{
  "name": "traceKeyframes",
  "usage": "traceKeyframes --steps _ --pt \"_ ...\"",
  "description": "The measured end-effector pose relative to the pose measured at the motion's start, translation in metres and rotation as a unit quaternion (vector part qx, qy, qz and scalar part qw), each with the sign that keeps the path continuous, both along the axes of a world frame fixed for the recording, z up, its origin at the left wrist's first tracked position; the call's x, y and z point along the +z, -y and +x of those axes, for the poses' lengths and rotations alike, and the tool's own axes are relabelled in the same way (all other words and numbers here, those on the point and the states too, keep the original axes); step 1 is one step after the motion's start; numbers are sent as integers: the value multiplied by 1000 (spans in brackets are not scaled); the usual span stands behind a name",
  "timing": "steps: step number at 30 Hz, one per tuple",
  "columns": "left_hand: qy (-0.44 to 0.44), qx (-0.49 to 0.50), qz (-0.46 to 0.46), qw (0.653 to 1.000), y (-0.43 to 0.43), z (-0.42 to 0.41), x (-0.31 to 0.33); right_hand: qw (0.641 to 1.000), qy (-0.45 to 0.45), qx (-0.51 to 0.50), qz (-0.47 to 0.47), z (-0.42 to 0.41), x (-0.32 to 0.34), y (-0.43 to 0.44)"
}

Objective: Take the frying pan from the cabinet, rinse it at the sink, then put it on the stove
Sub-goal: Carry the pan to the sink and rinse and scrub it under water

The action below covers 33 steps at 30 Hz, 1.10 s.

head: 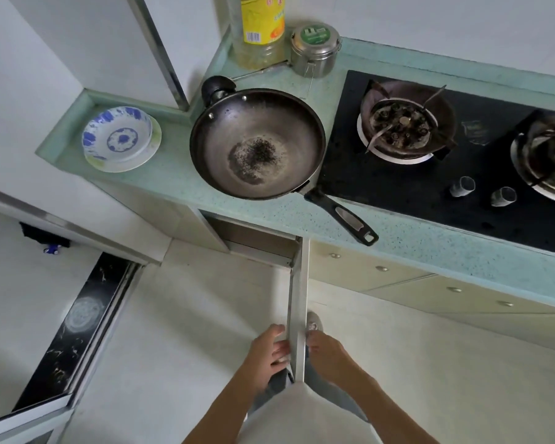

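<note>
The frying pan (257, 142), dark with a burnt patch in its middle, rests on the green countertop (173, 174) left of the stove (430, 174). Its black handle points toward me over the counter edge. Below it, the cabinet door (298, 309) stands swung open toward me, seen edge-on. My left hand (269, 347) grips the door's outer edge from the left. My right hand (329, 354) touches the same edge from the right, fingers curled against it. The cabinet's inside is mostly hidden.
A blue-and-white bowl on a plate (121, 137) sits at the counter's left end. An oil bottle (260, 30) and a steel tin (314, 49) stand at the back. The stove has two gas burners (404, 123) and two knobs (462, 186). A sliding door track (74, 331) crosses the floor at left.
</note>
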<state>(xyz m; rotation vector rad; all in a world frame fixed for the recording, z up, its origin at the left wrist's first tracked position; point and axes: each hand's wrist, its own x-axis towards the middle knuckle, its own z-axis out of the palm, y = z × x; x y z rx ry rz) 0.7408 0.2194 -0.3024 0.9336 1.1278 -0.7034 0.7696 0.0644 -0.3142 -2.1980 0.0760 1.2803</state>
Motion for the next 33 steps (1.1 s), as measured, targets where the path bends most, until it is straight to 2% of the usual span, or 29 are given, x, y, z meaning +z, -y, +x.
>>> traceKeyframes --steps 7,9,10,12,14,16,18,20,21,24,26,28,33 --pt "-78 33 -12 996 9 -31 -15 997 -22 -78 -6 -22 -25 -20" --pt "-97 83 -2 992 5 -43 -14 994 -38 -97 34 -24 -22 -34" --pt "-103 141 -27 984 2 -48 -13 992 -46 -99 59 -24 -20 -45" --pt "-79 301 -114 944 -15 -49 -13 993 -35 -67 96 -19 -9 -71" --pt "-37 433 -142 889 -49 -37 -19 992 -49 -13 113 -8 9 -99" --pt "-21 499 -127 857 -87 -15 -28 991 -28 31 126 7 27 -122" --pt "11 532 -139 836 -116 8 -28 991 -9 20 134 21 46 -136" --pt "79 557 -152 813 -140 33 -27 990 82 38 106 40 69 -137" --pt "116 558 -160 806 -151 49 -25 981 158 59 93 51 85 -133" --pt "186 522 -180 813 -181 109 -12 914 395 71 63 99 122 -114" --pt "196 496 -176 827 -189 141 -7 882 469 51 -4 139 131 -99" --pt "190 490 -165 835 -187 157 -7 891 446 45 -75 172 137 -88" --pt "213 465 -163 843 -190 172 -24 935 269 62 -221 213 130 -67"
